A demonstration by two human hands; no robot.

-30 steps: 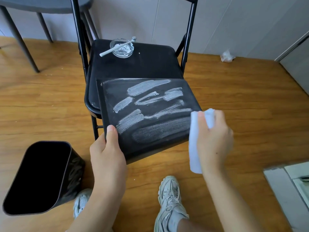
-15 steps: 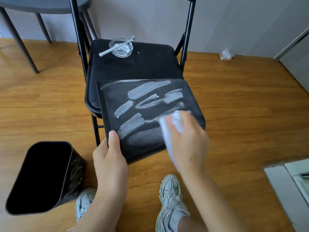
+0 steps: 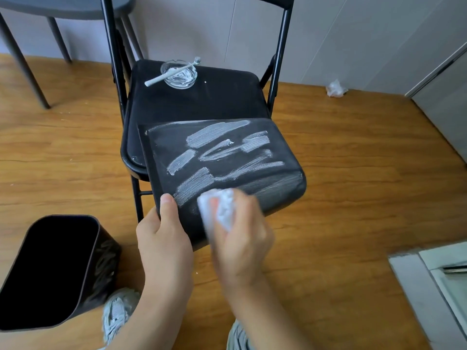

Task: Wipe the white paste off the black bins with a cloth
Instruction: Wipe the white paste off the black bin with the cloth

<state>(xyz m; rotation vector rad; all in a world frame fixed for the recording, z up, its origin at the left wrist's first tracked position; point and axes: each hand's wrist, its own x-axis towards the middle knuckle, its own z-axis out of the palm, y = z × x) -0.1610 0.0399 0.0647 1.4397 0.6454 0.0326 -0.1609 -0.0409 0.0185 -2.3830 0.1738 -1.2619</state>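
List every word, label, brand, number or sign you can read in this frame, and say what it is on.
None can be read.
The bin on the chair bears only white paste streaks, no letters.
The second bin on the floor shows pale marks on its side, too faint to tell if they are text.
The cloth, blurred, and the glass dish show no print.

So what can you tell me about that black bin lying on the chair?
The black bin looks like matte plastic with rounded corners. It lies on its side on the black chair seat, its near end overhanging. White paste streaks cross its upper face. The left hand grips its near left corner, thumb on top; the right hand presses a white cloth against it.
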